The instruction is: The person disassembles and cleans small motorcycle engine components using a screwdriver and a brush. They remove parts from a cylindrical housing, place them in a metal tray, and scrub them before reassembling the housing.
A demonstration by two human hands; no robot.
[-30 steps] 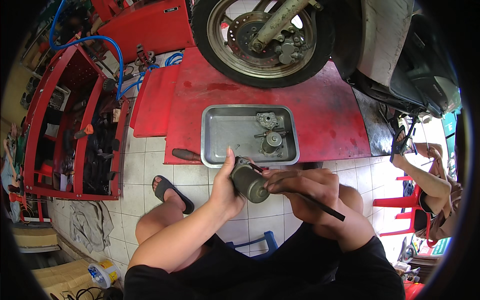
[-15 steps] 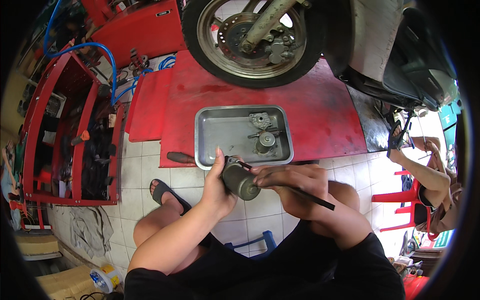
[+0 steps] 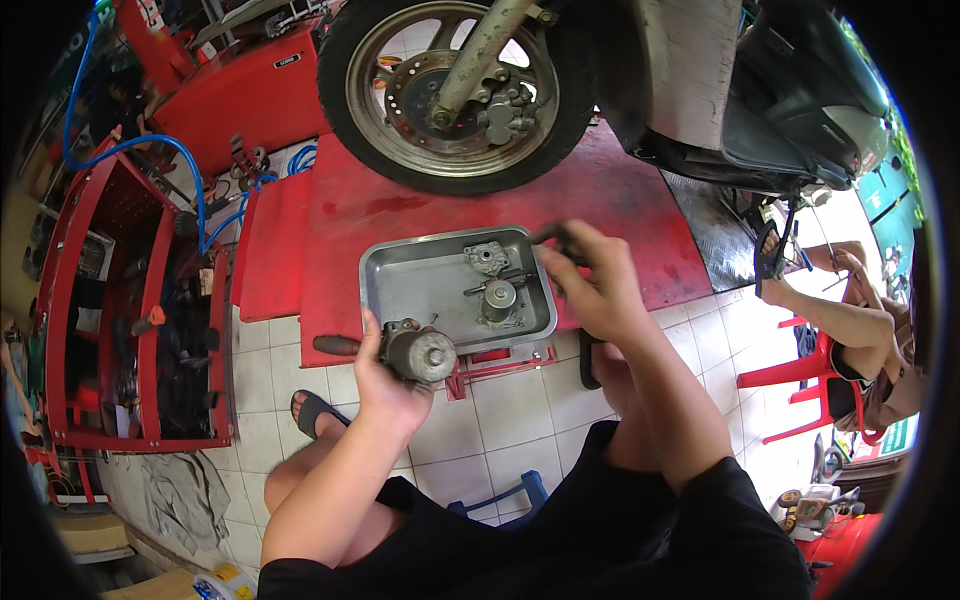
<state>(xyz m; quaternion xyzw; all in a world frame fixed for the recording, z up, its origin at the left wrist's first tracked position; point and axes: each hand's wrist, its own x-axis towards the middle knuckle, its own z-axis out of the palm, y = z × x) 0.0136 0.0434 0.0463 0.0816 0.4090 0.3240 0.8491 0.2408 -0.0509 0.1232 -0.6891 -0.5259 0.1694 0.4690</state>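
My left hand [image 3: 385, 390] grips a grey cylindrical motor [image 3: 420, 354], its round end turned toward the right. It is held just in front of the near-left part of a metal tray [image 3: 378, 262]. My right hand [image 3: 597, 275] is raised at the tray's right rim with its fingers curled. Something dark shows at its fingertips, too blurred to make out. Inside the tray, toward its right side, a smaller cylindrical motor [image 3: 499, 300] stands upright near a cast metal cover [image 3: 487, 258]. Small bits lie around them.
The tray rests on a red lift platform [image 3: 640, 240] under a scooter's front wheel [image 3: 455, 100]. A dark tool handle [image 3: 336, 345] juts over the platform's near edge. Red tool shelves [image 3: 140, 310] stand left. At right, another person's leg [image 3: 840, 312] shows beside a red chair [image 3: 790, 375].
My right hand has left the motor and moved up and right to the tray's rim. The long dark bar it held is no longer plainly visible. My left hand, holding the motor, shifted left.
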